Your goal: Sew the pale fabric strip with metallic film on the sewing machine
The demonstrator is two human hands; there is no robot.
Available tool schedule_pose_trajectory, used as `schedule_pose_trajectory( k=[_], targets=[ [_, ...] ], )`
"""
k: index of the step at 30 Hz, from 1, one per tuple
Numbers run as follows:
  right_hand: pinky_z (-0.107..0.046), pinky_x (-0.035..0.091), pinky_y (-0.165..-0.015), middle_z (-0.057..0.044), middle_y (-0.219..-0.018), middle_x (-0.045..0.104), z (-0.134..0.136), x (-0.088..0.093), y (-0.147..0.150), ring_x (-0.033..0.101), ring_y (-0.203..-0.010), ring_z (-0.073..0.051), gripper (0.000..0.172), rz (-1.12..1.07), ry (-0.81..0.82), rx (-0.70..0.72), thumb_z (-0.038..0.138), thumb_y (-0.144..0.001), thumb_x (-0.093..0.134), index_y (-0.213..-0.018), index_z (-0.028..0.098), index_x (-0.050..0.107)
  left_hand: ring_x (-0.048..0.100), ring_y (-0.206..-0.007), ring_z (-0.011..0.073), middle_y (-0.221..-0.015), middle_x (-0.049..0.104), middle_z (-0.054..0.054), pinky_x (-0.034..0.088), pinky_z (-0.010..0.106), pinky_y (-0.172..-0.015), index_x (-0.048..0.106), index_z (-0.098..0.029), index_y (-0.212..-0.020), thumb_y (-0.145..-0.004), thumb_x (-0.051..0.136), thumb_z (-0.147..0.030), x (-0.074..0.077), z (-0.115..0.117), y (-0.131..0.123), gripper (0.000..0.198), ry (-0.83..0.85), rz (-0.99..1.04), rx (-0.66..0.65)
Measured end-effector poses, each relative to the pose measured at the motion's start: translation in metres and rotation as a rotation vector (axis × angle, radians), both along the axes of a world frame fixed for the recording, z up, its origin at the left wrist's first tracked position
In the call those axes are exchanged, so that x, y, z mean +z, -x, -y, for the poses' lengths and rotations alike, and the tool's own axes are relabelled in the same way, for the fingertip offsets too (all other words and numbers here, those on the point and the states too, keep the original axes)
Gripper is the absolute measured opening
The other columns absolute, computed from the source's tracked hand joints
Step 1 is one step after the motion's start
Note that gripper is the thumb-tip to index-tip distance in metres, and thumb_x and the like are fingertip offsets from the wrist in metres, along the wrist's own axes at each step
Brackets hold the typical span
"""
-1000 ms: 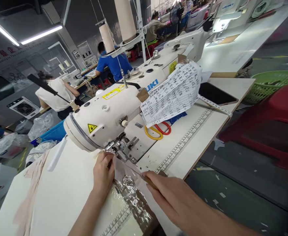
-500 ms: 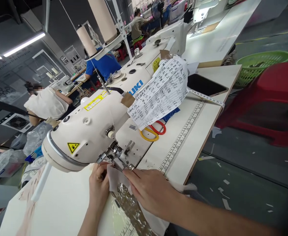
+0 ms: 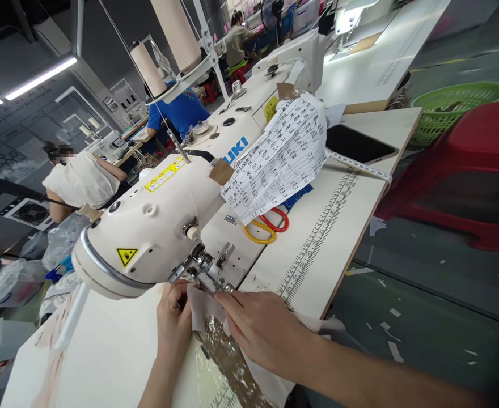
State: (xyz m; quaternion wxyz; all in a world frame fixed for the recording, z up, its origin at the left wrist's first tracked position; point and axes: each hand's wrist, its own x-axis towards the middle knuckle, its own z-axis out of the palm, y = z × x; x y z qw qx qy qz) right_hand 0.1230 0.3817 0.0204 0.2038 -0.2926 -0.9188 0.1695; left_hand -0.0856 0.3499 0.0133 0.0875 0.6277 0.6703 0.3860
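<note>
Pale pinkish fabric [image 3: 204,309] lies under the needle area of a white sewing machine [image 3: 156,226]. My left hand [image 3: 173,317] is closed, its fingertips pinching the fabric's left edge beside the presser foot [image 3: 207,279]. From the right, my right hand [image 3: 262,326] grips the same fabric, fingers together and pointing at the foot; its fingertips are partly hidden by the metal parts. More of the cloth hangs below my right wrist. Between my forearms, a shiny brown strip under clear film [image 3: 232,362] lies on the table.
Scissors with red and yellow handles [image 3: 266,225] lie behind the needle. A handwritten sheet [image 3: 279,156] leans on the machine, near a dark phone [image 3: 360,143] and a tape measure [image 3: 360,166]. A red stool [image 3: 470,170] and green basket [image 3: 440,113] stand right. Co-workers sit beyond.
The view has shifted very slightly. Both hands and the fabric stay almost in place at the presser foot.
</note>
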Motion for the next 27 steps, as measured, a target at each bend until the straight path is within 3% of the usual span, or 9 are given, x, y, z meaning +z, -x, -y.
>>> schedule_pose_trajectory(
  k=[6,11,19,24,27],
  targets=[
    [-0.031,0.036,-0.053,-0.006,-0.086,0.064,0.0001,0.0003,0.0026,0.065,-0.071,-0.024,0.028,0.015,-0.041,-0.024,0.005,-0.088,0.053,-0.115,0.012,0.053,0.06,-0.084,0.0196,-0.09,0.066,0.004,0.049,0.031,-0.071,0.066,-0.022,-0.084,-0.083,0.058,-0.034,-0.0074,-0.001,0.0007,0.014,-0.032,-0.083,0.005],
    [-0.032,0.037,-0.052,-0.006,-0.087,0.065,0.0015,-0.0016,0.0015,0.065,-0.07,-0.024,0.026,0.008,-0.077,-0.016,0.005,-0.087,0.051,-0.112,0.012,0.054,0.059,-0.076,0.0188,-0.08,0.064,0.003,0.048,0.031,-0.067,0.064,-0.022,-0.079,-0.083,0.056,-0.033,-0.0054,-0.0035,-0.0017,0.014,-0.054,-0.124,0.053],
    [-0.03,0.036,-0.05,-0.006,-0.082,0.064,0.0006,-0.0007,0.0031,0.065,-0.068,-0.024,0.029,0.003,-0.099,-0.029,0.005,-0.085,0.053,-0.114,0.01,0.054,0.06,-0.073,0.0157,-0.081,0.066,0.002,0.049,0.026,-0.063,0.061,-0.022,-0.072,-0.088,0.055,-0.033,-0.0004,-0.0008,-0.0042,0.02,-0.058,-0.129,0.041],
    [-0.031,0.037,-0.05,-0.005,-0.081,0.064,0.0009,0.0008,0.0048,0.064,-0.067,-0.023,0.028,0.027,-0.104,-0.04,0.007,-0.084,0.056,-0.112,0.01,0.056,0.06,-0.078,0.0159,-0.083,0.065,0.002,0.05,0.027,-0.068,0.059,-0.022,-0.081,-0.089,0.055,-0.021,-0.0043,-0.0021,-0.0027,0.009,-0.237,-0.359,-0.054],
    [-0.033,0.041,-0.052,-0.008,-0.089,0.065,0.0032,-0.0011,0.006,0.064,-0.071,-0.024,0.027,0.054,-0.116,-0.037,0.004,-0.085,0.053,-0.111,0.01,0.057,0.06,-0.085,0.017,-0.089,0.064,0.004,0.051,0.031,-0.075,0.058,-0.021,-0.091,-0.09,0.049,-0.01,-0.005,-0.0027,-0.0009,0.014,-0.284,-0.468,-0.144]
  ],
)
